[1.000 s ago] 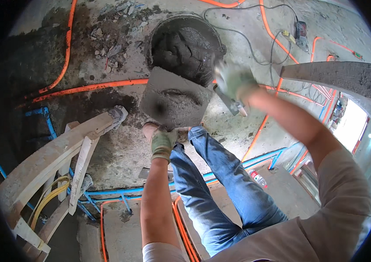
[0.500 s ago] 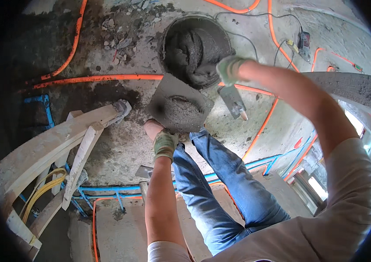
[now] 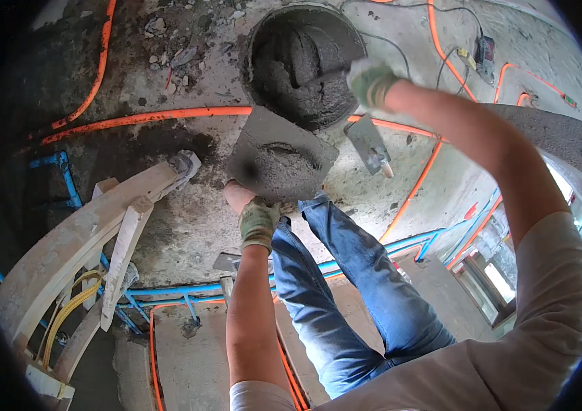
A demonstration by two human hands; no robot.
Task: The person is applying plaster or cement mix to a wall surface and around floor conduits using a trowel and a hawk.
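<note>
1. Right green-gloved hand [image 3: 371, 82] now sits farther up beside the round dark bucket [image 3: 258, 51]; blurred fingers, cannot tell their state.
2. Left green-gloved hand [image 3: 258, 218] clamps the square grey mortar board [image 3: 260, 137], near the bucket.

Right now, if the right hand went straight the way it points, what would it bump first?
Probably the grey mix in the round bucket, or its rim; I can't tell how high the right hand is.

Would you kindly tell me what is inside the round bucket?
Inside the bucket is a lumpy grey mortar-like mix, spread unevenly. It covers the bucket's bottom, so nothing beneath it can be seen.
</note>
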